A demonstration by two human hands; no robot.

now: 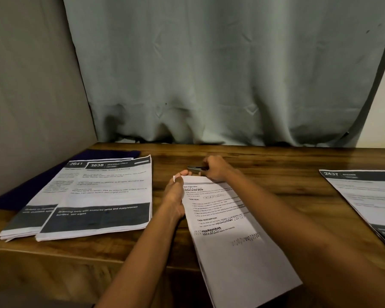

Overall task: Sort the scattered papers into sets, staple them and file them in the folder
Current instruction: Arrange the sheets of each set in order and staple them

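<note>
A set of white printed papers [231, 236] lies tilted in the middle of the wooden table [276, 165], its lower end hanging past the front edge. My left hand [176, 196] pinches the set's top left corner. My right hand [216, 168] grips a small dark stapler [195, 169] just above that top edge, with its mouth pointing left toward the pinched corner. Two paper sets, headed 2641 [31, 216] and 3638 [105, 196], lie overlapped at the left. A dark purple folder [111, 154] shows from under them at the back left.
Another paper set headed 2437 [369, 201] lies at the right edge of the table. A grey-green curtain [209, 74] hangs behind the table and a grey wall stands at the left.
</note>
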